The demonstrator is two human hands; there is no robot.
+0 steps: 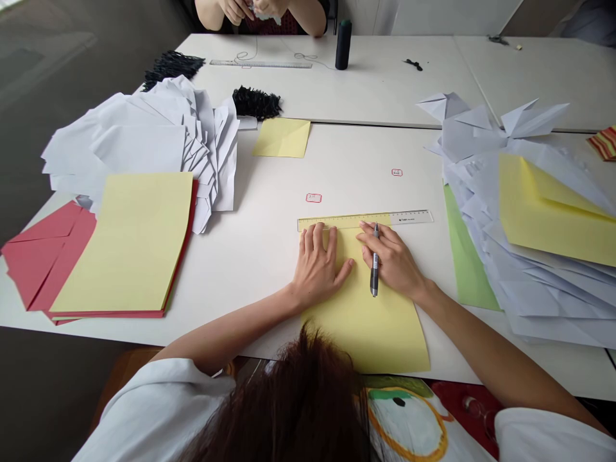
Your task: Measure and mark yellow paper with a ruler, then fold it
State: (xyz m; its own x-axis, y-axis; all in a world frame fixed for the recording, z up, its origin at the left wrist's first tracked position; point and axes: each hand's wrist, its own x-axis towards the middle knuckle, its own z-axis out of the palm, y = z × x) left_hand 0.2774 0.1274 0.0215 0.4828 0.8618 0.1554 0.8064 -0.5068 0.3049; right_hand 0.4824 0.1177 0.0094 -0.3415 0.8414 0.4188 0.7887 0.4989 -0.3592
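In front of me a sheet of yellow paper [370,333] lies on the white table, its near end hanging slightly towards the table's edge. Along the sheet's far edge lies a clear ruler [414,217]. My left hand [317,266] rests flat on the paper with fingers spread, the fingertips at the ruler. My right hand [392,260] has a grey and black pen [375,269] tucked between its fingers, its grip end pointing back towards me. The fingertips of that hand reach the ruler's near edge. My hair hides part of the sheet's near left corner.
At left are stacked yellow and red sheets [125,244], red folded paper [48,253] and a white paper pile [139,141]. At right stands another white pile [539,282] with a yellow folded sheet [553,212]. Across the table a person's hands [253,9] work near a dark thread spool [343,45].
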